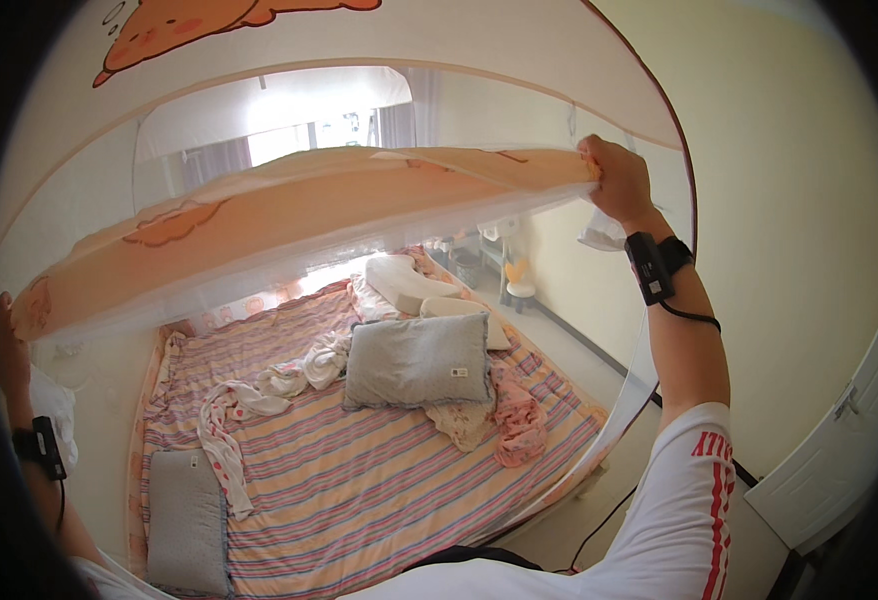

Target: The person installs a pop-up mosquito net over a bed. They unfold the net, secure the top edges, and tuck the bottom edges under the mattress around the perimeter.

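A long peach cloth panel (359,190) with brown cartoon outlines stretches across in front of me, raised above the bed. Sheer white netting hangs along its lower edge, so it looks like part of the mosquito net. My right hand (619,180) is closed on its right end, higher up. At the far left, my left hand (7,350) grips the other end; that hand is partly cut off by the dark rim. Overhead arches the white top of the mosquito net (519,45), printed with an orange cartoon animal. Each wrist wears a small black device with a cable.
Below lies a bed with a striped sheet (359,500). On it are a grey pillow (419,360), another grey pillow (187,520), a twisted white cloth (279,385) and a pink cloth (519,420). A bright window (329,130) is behind; a white door (839,450) stands right.
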